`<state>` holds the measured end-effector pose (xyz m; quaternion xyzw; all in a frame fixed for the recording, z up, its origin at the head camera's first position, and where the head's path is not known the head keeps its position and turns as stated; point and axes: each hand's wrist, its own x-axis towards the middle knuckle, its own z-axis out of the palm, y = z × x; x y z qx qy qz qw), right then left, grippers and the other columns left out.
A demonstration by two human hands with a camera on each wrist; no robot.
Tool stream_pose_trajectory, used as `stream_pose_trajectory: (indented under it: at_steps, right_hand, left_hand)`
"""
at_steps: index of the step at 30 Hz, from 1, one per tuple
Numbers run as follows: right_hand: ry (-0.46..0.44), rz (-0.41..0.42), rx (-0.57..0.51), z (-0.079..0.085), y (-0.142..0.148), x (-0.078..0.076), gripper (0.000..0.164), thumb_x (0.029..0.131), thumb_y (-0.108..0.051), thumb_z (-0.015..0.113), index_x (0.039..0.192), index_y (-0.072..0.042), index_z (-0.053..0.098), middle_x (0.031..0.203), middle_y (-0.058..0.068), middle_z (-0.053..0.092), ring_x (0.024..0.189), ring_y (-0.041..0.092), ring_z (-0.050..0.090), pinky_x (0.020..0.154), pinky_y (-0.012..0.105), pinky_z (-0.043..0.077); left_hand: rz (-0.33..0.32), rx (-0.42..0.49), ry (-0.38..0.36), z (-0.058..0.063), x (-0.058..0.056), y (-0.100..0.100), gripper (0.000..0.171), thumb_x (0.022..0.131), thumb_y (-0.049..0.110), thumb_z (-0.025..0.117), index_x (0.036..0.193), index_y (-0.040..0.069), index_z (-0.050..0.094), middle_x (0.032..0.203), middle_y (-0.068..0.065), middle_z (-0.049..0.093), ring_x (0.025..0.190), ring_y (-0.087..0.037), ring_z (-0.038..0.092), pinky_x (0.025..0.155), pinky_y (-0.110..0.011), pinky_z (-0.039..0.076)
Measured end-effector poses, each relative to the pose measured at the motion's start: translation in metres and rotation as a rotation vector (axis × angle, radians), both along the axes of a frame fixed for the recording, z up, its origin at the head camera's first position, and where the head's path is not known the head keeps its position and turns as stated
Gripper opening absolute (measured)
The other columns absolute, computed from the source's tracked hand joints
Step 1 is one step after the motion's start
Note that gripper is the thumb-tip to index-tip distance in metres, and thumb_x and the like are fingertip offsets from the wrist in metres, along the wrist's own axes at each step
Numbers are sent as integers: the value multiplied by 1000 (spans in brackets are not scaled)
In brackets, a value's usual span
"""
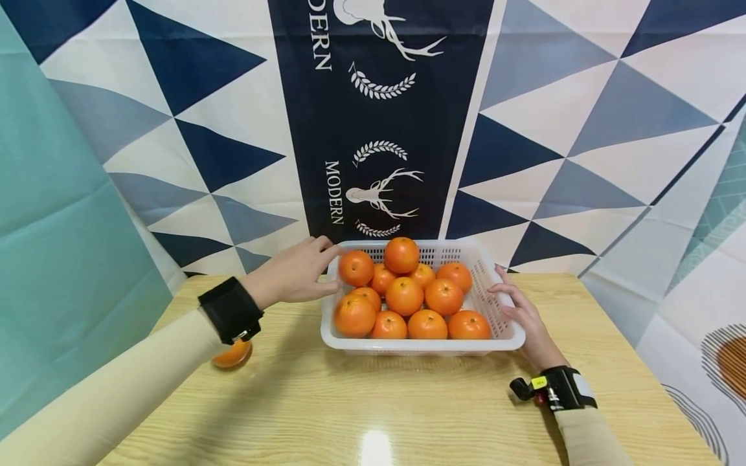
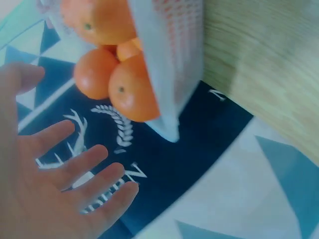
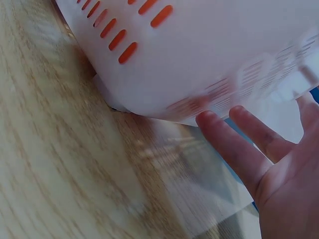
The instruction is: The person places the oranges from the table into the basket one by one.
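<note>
A white plastic basket (image 1: 422, 344) stands on the table, heaped with several oranges (image 1: 405, 296). My left hand (image 1: 297, 268) is at the basket's left end, fingertips beside the rim next to an orange (image 1: 356, 268). Its fingers are spread and hold nothing in the left wrist view. At the right end, my right hand (image 1: 524, 314) holds the basket's rim, with some fingertips over the edge. Two of its fingers (image 3: 234, 149) lie against the outer wall in the right wrist view. One orange (image 1: 232, 355) lies on the table, partly hidden behind my left wrist.
The wooden table (image 1: 373, 401) reaches back to a patterned cloth (image 1: 373, 129) hanging close behind the basket. A teal curtain (image 1: 64, 259) hangs along the left side. Black straps with cameras are on both wrists.
</note>
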<state>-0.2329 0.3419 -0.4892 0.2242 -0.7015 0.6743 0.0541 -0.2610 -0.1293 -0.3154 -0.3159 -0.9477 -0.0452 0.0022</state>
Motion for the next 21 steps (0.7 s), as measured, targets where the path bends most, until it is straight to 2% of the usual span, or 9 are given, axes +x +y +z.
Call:
stream_pose_trajectory:
  at_steps: [4,9,14,21]
  right_hand:
    - [4,14,-10,0,0,-1,41,112,-5,38,139,-19,65,194,0,5,171,8,14,119,8,40]
    - [-8,7,-8,1,-1,0,39,112,-7,40,140,-17,65,194,-1,6,174,11,11,118,7,41]
    - [-18,2,0,1,-1,0,38,112,-7,40,140,-18,65,194,-1,6,173,11,11,118,7,41]
    - [-21,-14,8,2,0,0,38,112,-8,41,139,-18,65,194,-1,6,172,9,14,118,8,41]
  left_hand:
    - [33,17,-24,-9,5,-25,63,105,44,68,158,11,61,151,-23,66,127,-39,68,111,-57,63]
    - [90,25,-70,-20,11,-59,64,105,43,67,159,9,60,152,-26,65,132,-43,65,113,-64,60]
    - [135,34,-98,-21,19,-88,66,105,46,67,158,8,60,156,-31,61,137,-51,62,115,-71,56]
    - [169,80,-97,-22,24,-111,64,104,44,68,155,5,61,153,-33,61,135,-53,62,113,-73,55]
